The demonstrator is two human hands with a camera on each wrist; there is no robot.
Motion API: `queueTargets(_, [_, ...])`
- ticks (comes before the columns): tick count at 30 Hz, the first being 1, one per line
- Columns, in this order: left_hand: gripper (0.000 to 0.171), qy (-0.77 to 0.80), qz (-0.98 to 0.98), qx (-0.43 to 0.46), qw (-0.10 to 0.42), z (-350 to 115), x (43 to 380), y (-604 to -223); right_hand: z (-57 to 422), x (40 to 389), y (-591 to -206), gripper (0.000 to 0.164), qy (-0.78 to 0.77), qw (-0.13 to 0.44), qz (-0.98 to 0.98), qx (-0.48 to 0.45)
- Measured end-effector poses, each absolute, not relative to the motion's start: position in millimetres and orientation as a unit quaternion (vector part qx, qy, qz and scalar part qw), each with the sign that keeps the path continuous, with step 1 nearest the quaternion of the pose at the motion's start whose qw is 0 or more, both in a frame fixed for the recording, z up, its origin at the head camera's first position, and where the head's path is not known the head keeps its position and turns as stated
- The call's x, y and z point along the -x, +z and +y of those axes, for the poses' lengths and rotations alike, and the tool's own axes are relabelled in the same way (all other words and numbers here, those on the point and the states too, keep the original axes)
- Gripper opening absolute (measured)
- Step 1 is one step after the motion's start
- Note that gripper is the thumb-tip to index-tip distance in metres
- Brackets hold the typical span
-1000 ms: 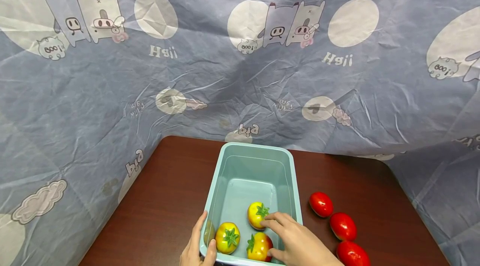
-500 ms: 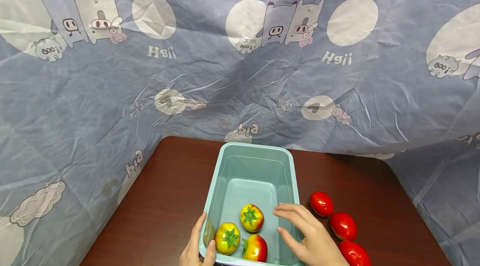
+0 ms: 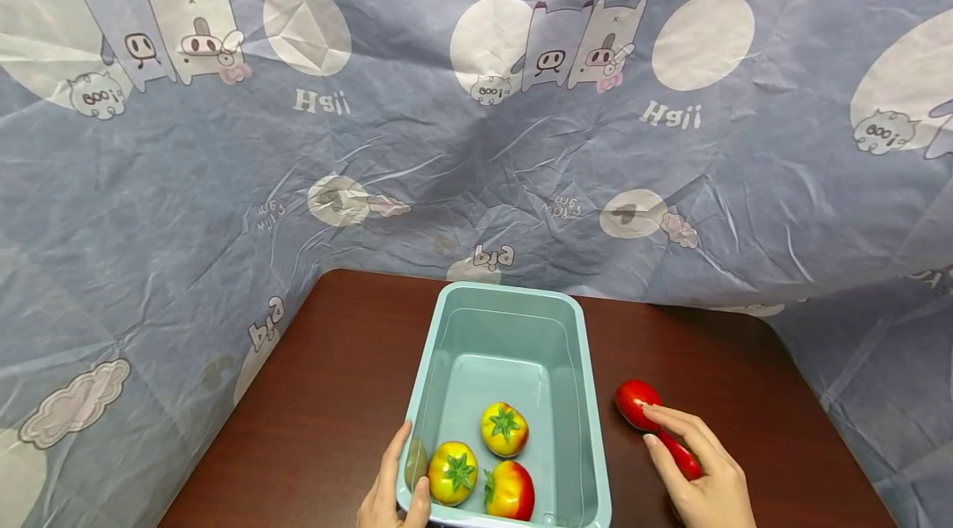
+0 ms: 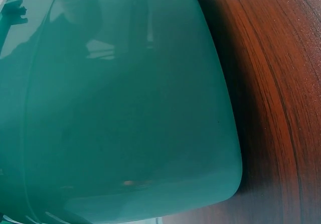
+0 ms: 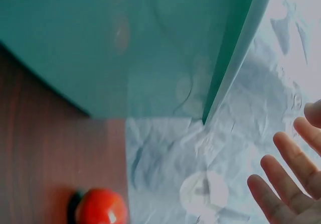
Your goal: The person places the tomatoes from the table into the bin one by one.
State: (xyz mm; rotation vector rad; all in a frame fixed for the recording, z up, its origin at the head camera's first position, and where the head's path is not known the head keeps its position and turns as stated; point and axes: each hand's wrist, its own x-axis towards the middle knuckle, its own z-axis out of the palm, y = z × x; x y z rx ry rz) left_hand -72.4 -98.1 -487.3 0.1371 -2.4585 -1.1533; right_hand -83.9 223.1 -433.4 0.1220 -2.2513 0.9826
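Observation:
My left hand (image 3: 393, 487) grips the near left corner of a pale green plastic bin (image 3: 424, 367), thumb over the rim and fingers along the outer wall. Inside the bin lie three yellow-and-red toy fruits with green star-shaped tops: one at the left (image 3: 452, 472), one behind (image 3: 505, 429), and one tipped on its side (image 3: 510, 491). My right hand (image 3: 703, 470) hovers over the shiny red oval fruits, fingers loosely bent and thumb apart. The far red fruit (image 3: 635, 402) and part of a second red fruit (image 3: 681, 455) show; the hand hides the area nearer me.
The bin stands on a dark brown wooden table (image 3: 313, 396). A grey-blue printed cloth (image 3: 476, 156) hangs behind and beside it. In the left wrist view the bin's outer wall (image 4: 130, 108) fills most of the frame. A red fruit (image 5: 103, 206) shows in the right wrist view.
My right hand has left the bin and moved right over the red fruits. The fruits in the bin rolled slightly. My left hand stays on the bin's corner.

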Motion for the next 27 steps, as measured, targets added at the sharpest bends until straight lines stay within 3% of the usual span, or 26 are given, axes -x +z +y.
queueTargets(6, [0.066, -0.413, -0.888, -0.053, 0.197, -97, 72, -485, 239, 78, -451, 0.039, 0.362, 0.329, -0.872, 0.035])
queueTargets(16, [0.065, -0.413, -0.89, -0.055, 0.186, -98, 71, -482, 271, 71, -506, 0.044, 0.306, 0.41, -0.859, 0.028])
queueTargets(20, [0.065, -0.413, -0.89, -0.055, 0.186, -97, 72, -482, 281, 68, -524, 0.045, 0.276, 0.392, -0.876, 0.041])
queueTargets(27, [0.064, -0.417, -0.89, -0.056, 0.175, -96, 71, -480, 292, 60, -542, 0.05, 0.216, 0.285, -0.927, 0.118])
